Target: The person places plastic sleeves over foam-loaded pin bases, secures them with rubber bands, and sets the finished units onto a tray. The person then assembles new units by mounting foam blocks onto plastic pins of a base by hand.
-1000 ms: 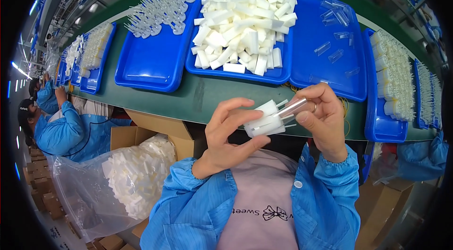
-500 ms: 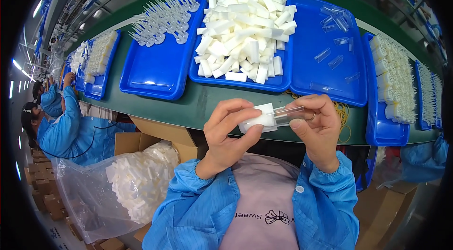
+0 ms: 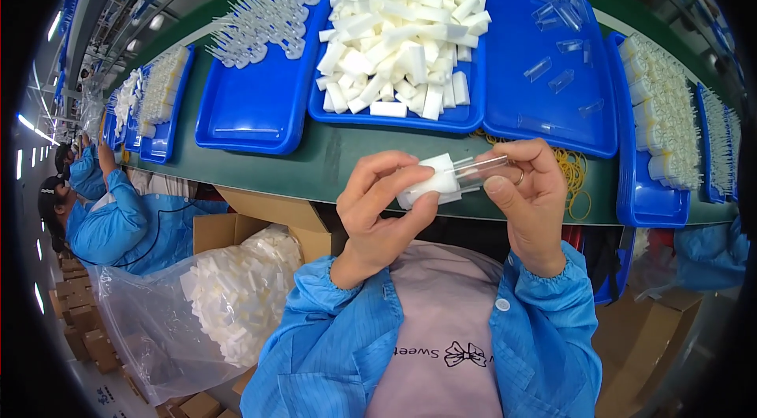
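In front of my chest, just off the near edge of the table, my left hand [image 3: 378, 205] is closed around a white foam block [image 3: 439, 172], thumb below and fingers above. My right hand [image 3: 533, 201] pinches a clear plastic tube [image 3: 482, 169] between thumb and fingers. The tube's left end meets the block's right end. Whether any foam sits inside the tube, I cannot tell. Beyond my hands, a heap of similar white foam pieces [image 3: 398, 43] fills a blue tray [image 3: 441, 121]. Several loose clear tubes [image 3: 561, 81] lie in another blue tray [image 3: 505, 75] to its right.
At left, a blue tray [image 3: 248, 114] bears upright clear stemmed parts [image 3: 264, 27]. A far-right tray [image 3: 658, 210] holds rows of foam-filled pieces [image 3: 662, 118]. Yellow rubber bands [image 3: 574, 173] lie by the table edge. A bag of foam [image 3: 240, 292] stands lower left, near a co-worker [image 3: 118, 213].
My view has shifted a little, and the trays sit slightly higher in it. Both hands keep their grip on the foam block and the tube, with the tube tilted slightly more.
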The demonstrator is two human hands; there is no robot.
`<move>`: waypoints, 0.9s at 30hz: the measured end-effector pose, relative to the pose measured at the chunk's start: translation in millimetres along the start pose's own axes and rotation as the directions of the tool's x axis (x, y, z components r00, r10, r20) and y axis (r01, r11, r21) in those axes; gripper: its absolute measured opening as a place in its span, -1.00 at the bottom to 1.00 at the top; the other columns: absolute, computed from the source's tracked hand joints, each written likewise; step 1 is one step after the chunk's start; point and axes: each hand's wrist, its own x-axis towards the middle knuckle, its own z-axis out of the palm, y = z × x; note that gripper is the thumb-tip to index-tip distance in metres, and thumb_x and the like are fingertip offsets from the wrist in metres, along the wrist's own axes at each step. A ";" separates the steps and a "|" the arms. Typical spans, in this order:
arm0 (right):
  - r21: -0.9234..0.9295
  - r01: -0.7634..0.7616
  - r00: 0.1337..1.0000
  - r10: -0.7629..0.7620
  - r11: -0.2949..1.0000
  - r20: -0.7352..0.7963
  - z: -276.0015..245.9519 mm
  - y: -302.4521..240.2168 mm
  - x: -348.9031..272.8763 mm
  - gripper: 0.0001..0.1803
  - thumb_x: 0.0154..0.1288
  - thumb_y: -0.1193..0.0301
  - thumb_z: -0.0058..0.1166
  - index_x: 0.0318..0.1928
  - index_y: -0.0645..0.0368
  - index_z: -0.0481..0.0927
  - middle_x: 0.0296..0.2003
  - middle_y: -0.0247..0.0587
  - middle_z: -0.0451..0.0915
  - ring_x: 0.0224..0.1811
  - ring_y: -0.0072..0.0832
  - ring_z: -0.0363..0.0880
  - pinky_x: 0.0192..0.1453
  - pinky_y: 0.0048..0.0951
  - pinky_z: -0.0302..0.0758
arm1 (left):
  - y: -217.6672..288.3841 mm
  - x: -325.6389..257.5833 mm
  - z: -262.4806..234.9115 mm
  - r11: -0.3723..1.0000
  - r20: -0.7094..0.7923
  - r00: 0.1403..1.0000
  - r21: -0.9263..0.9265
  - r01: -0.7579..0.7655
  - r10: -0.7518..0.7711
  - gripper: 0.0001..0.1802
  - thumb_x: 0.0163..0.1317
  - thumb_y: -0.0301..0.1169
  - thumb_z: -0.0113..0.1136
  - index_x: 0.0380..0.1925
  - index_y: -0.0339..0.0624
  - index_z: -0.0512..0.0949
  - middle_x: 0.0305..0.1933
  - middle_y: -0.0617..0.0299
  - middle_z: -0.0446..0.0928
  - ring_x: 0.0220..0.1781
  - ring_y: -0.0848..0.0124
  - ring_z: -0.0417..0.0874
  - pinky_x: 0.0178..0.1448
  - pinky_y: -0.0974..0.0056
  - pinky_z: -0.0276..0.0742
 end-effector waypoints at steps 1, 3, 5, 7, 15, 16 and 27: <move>-0.021 0.035 0.999 -0.035 0.999 0.002 0.5 0.9 -0.6 -0.68 0.20 0.58 0.13 -0.05 0.34 0.37 -0.11 -0.04 0.54 -0.06 -0.42 0.58 0.04 -0.49 0.49 | -0.1 0.1 -0.2 1.000 -0.004 1.000 0.010 -0.018 0.018 -0.65 -0.20 -0.61 0.36 -0.28 -0.24 0.63 -0.19 0.09 0.51 -0.28 0.37 0.57 -0.29 0.37 0.52; -0.045 0.063 0.998 -0.063 0.997 0.004 -0.4 1.4 -0.6 -0.68 0.20 0.57 0.13 -0.05 0.34 0.37 -0.11 -0.04 0.54 -0.06 -0.41 0.58 0.04 -0.48 0.49 | -0.1 -0.4 -0.5 0.999 -0.008 1.000 0.019 -0.029 0.029 -0.64 -0.19 -0.60 0.37 -0.27 -0.24 0.63 -0.19 0.10 0.51 -0.29 0.38 0.57 -0.30 0.38 0.51; 0.100 -0.029 1.000 0.029 0.995 0.007 -1.7 0.7 0.6 -0.67 0.20 0.55 0.15 -0.05 0.34 0.37 -0.13 -0.06 0.54 -0.07 -0.41 0.58 0.02 -0.49 0.50 | -0.1 -1.4 -0.6 0.999 -0.011 0.999 0.009 -0.051 0.051 -0.64 -0.19 -0.59 0.38 -0.26 -0.22 0.64 -0.19 0.10 0.51 -0.34 0.41 0.57 -0.33 0.39 0.50; 0.137 -0.048 0.999 0.048 0.989 0.002 -6.1 7.9 2.6 -0.66 0.20 0.55 0.15 -0.04 0.33 0.37 -0.13 -0.06 0.54 -0.07 -0.40 0.58 0.02 -0.49 0.49 | -1.1 -2.6 0.5 0.999 -0.015 0.999 0.009 -0.045 0.045 -0.64 -0.19 -0.58 0.38 -0.26 -0.21 0.64 -0.19 0.11 0.51 -0.35 0.42 0.57 -0.34 0.40 0.50; 0.042 -0.024 0.998 0.027 0.999 -0.052 1.3 6.3 0.0 -0.65 0.20 0.51 0.17 -0.04 0.30 0.39 -0.14 -0.10 0.54 -0.10 -0.49 0.56 0.04 -0.53 0.44 | -6.1 -3.3 1.2 0.997 -0.005 0.998 0.051 -0.054 0.055 -0.64 -0.19 -0.57 0.39 -0.26 -0.20 0.64 -0.19 0.11 0.51 -0.38 0.44 0.57 -0.39 0.42 0.49; 0.039 -0.039 0.998 0.041 0.998 -0.055 1.3 5.7 0.1 -0.63 0.19 0.44 0.20 -0.05 0.28 0.39 -0.15 -0.14 0.54 -0.11 -0.51 0.55 0.05 -0.50 0.44 | -5.9 -2.9 1.3 0.998 -0.005 0.998 0.043 -0.055 0.055 -0.63 -0.20 -0.57 0.39 -0.26 -0.19 0.64 -0.19 0.12 0.51 -0.38 0.44 0.57 -0.39 0.41 0.49; 0.005 -0.015 1.000 0.015 1.000 -0.013 -3.3 5.9 2.3 -0.71 0.25 0.50 0.11 -0.04 0.32 0.41 -0.11 -0.12 0.53 -0.10 -0.53 0.53 0.05 -0.54 0.42 | -6.8 -4.1 5.5 0.989 -0.033 0.994 0.107 -0.104 0.109 -0.63 -0.23 -0.56 0.40 -0.28 -0.18 0.64 -0.24 0.12 0.53 -0.44 0.41 0.57 -0.44 0.43 0.48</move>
